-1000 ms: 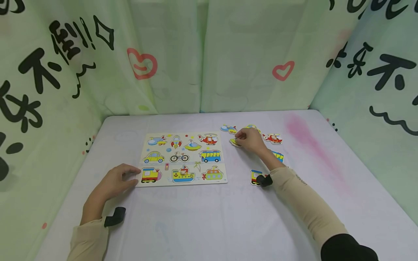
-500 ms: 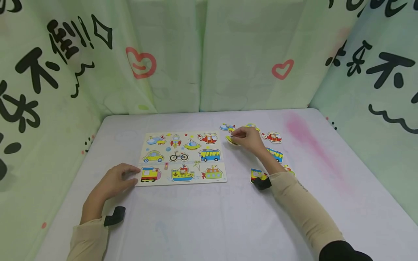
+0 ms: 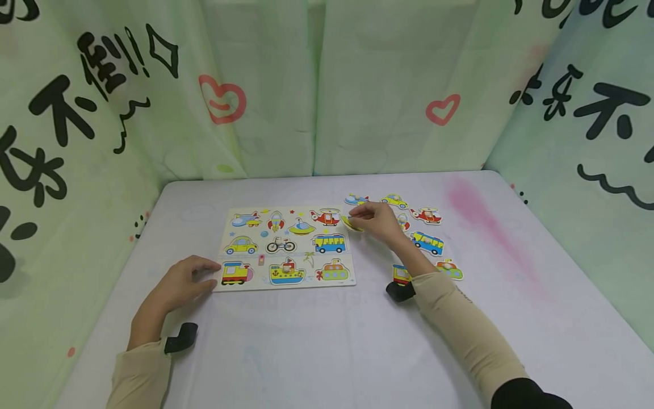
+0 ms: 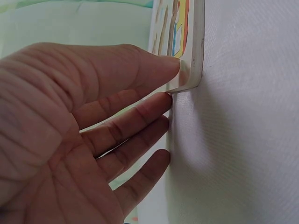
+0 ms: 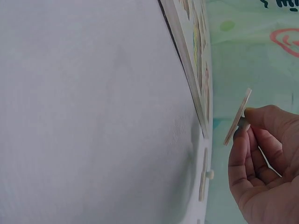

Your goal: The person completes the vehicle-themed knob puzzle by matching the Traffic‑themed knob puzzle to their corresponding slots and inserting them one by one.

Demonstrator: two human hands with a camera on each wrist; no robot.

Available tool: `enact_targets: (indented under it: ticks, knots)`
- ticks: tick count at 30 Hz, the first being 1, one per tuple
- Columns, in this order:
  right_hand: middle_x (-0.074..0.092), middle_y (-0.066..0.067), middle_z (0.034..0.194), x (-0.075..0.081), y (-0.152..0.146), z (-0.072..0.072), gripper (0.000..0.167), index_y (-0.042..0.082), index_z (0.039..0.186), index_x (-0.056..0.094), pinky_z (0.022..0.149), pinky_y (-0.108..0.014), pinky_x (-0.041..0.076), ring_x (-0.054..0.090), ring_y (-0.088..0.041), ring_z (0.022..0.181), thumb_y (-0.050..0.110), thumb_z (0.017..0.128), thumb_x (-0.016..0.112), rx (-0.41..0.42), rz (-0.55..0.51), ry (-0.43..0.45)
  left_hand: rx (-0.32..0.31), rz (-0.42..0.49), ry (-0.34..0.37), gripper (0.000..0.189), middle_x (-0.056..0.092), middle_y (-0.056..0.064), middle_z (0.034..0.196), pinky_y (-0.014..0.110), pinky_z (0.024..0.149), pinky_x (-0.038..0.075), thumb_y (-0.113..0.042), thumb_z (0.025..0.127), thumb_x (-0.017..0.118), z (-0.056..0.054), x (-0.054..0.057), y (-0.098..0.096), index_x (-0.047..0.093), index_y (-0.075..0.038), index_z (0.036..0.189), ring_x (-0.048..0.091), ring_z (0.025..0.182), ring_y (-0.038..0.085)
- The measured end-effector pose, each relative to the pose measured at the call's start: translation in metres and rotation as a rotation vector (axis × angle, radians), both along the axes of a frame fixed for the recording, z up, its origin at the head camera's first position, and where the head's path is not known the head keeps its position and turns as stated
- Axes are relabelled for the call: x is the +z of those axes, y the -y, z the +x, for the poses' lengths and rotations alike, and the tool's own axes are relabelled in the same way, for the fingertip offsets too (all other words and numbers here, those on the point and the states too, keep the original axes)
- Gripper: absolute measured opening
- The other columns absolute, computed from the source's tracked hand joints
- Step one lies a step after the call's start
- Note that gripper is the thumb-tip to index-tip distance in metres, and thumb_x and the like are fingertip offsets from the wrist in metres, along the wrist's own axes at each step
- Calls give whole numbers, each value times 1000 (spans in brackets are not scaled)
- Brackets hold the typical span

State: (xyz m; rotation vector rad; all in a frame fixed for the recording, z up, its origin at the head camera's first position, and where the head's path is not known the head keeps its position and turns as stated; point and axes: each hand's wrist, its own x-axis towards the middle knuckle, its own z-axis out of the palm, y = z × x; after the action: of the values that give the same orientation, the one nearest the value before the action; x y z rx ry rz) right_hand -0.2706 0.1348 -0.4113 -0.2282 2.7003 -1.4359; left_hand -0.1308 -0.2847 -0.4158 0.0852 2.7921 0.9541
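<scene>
- Our right hand (image 3: pixel 380 221) grasps a yellow piece (image 3: pixel 351 224), pinching it by its knob (image 5: pixel 244 123) between thumb and fingers.
- Right of centre in the right wrist view, we see that piece edge-on, tilted and lifted clear of the bench (image 3: pixel 306 346).
- In the head view, we find it right of centre, just beside the upper right part of the picture board (image 3: pixel 260 277).
- Our left hand (image 3: pixel 179 287) clenches nothing; it rests at the board's lower left corner, the thumb touching the top of the corner, the other fingers extended.
- We have the board lying flat at the centre of the frame, with vehicle pictures in three rows.
- Toward the upper right of the board, we see an airplane piece (image 3: pixel 356 199) and a yellow car piece (image 3: pixel 394 200), with a red helicopter piece (image 3: pixel 426 215) farther right.
- Close behind our right hand sits a rocket piece (image 3: pixel 403 221), partly hidden.
- Lower on the right, we have a blue bus piece (image 3: pixel 427 243), a submarine piece (image 3: pixel 449 269) and a train piece (image 3: pixel 401 274), the last two partly covered by our right arm and its black wrist device (image 3: pixel 401 292).
- Across the top of the frame, we see a pale green curtain (image 3: pixel 271 147) with red hearts.
</scene>
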Motion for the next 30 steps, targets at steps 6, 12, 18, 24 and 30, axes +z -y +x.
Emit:
enact_targets:
  ticks: [6,12,18,24,30]
  knots:
    - [73,-12,106,-2,14,3,22,3,111,75,77,-23,53,67,-21,93,15,92,76,29,-30,1,4,4,1,36,57,29,136,65,110,40,-7,91,72,0,-1,1,67,4,125,47,132,49]
    - [73,-12,104,-2,25,4,21,2,110,75,75,-22,53,67,-20,91,14,92,76,47,-70,8,5,1,0,37,57,28,136,64,110,41,-7,91,72,-1,-3,0,67,3,126,48,132,48]
    - [73,-10,105,-4,36,3,21,5,110,75,80,-25,55,67,-20,93,16,93,75,56,-70,43,6,3,-2,37,57,28,137,64,111,40,-6,90,73,0,-2,-1,67,3,126,47,133,48]
    - [73,-8,103,-6,50,4,17,7,107,76,80,-26,54,66,-20,91,17,93,75,76,-50,51,12,0,1,37,56,28,138,65,110,40,-6,89,73,0,0,0,67,2,125,47,133,49]
    - [73,-7,102,-5,63,3,17,7,107,76,79,-25,54,66,-18,89,17,93,75,125,-57,43,14,3,1,37,56,29,138,64,111,40,-6,89,73,1,0,-1,67,2,125,47,133,49]
